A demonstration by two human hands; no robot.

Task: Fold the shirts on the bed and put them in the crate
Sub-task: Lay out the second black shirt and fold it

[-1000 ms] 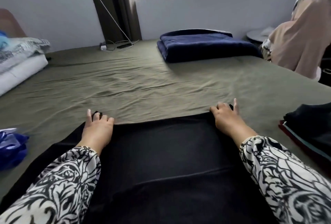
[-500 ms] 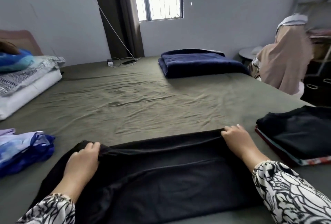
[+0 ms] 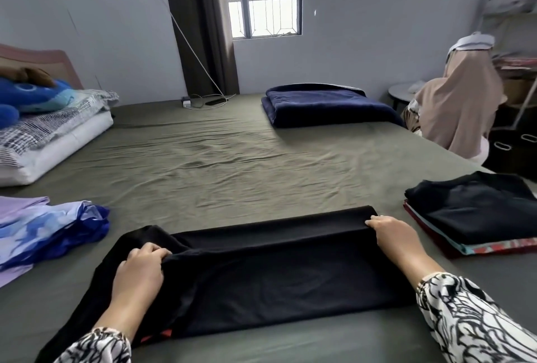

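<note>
Both hands, left (image 3: pixel 138 271) and right (image 3: pixel 389 232), grip the black shirt (image 3: pixel 276 278) at its folded edge. Soft, limp cloth near the bed's (image 3: pixel 232 165) near edge; best held by corners.

Bare olive sheet (image 3: pixel 232 165) open ahead of my hands, clear run to the folded navy blanket (image 3: pixel 328 105). To my left, blue and lilac clothes (image 3: pixel 46 229) crowd the edge. To my right, stacked folded shirts (image 3: pixel 476 211) block. Pillows (image 3: pixel 55 136) far left.

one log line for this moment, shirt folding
step: folding black shirt on bed | left hand: grips shirt edge | right hand: grips far fold | folded stack: at right | crate: not seen
</note>
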